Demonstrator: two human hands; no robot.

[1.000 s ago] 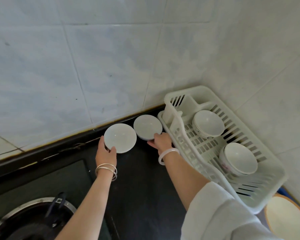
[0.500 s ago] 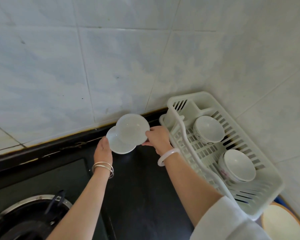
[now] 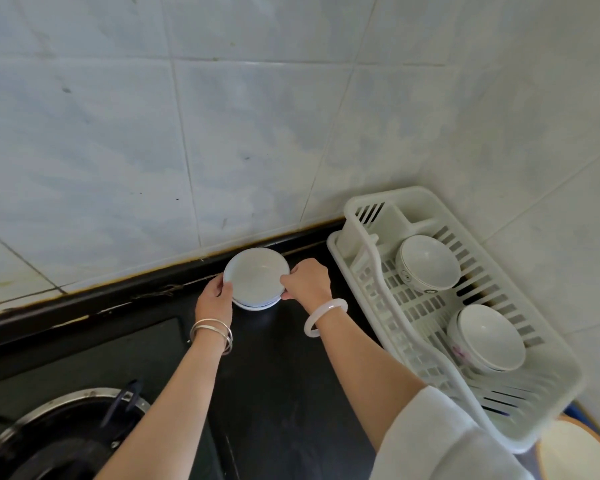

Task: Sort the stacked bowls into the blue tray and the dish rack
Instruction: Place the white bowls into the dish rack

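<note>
White ceramic bowls (image 3: 256, 278) are now sitting nested as one stack at the back edge of the black surface (image 3: 274, 375); a moment ago you were holding them side by side. Your left hand (image 3: 214, 299) and right hand (image 3: 307, 280) are each pinching the stack's rim from opposite sides. The dish rack (image 3: 388, 216) is standing just right of it, holding two bowls. Judged from this, you are gathering rather than sorting; the blue tray is barely visible.

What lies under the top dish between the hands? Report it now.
Under the top dish, a second dish's rim peeks out, on the black counter. Anything deeper is covered.
</note>
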